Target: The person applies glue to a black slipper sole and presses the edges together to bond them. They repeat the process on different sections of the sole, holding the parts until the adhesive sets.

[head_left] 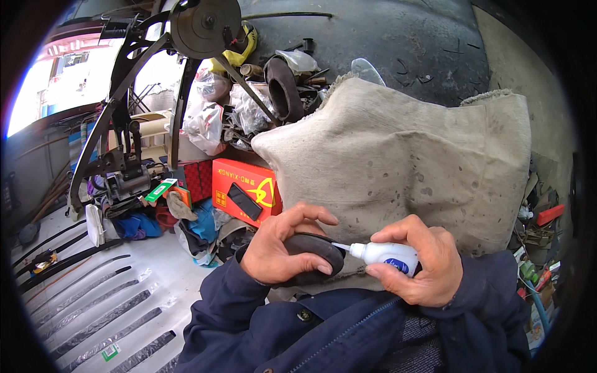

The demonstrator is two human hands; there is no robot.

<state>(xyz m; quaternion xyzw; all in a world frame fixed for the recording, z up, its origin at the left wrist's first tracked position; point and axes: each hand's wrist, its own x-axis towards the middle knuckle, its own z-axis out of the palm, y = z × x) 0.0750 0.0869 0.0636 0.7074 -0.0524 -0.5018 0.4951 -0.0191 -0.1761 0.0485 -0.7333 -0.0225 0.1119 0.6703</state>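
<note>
My left hand (270,252) is closed round a dark shoe (322,250), of which only a rounded end shows. Its thumb presses on the near side and the fingers lie over the far side. In my right hand (432,261) is a small white squeeze bottle (379,253) with a blue label, gripped between thumb and fingers. The bottle lies almost level, and its thin nozzle points left, reaching the shoe's upper edge. Whether anything flows from the tip is too small to tell. Beneath both hands, a stained beige cloth (385,149) covers my lap.
A red box (227,177) with a black phone (244,201) on it stands left of the cloth. Beyond are plastic bags (204,127) and a dark curved shoe piece (284,90). A black metal machine (127,149) rises at left, near dark strips (102,314). Scraps (541,217) lie right.
</note>
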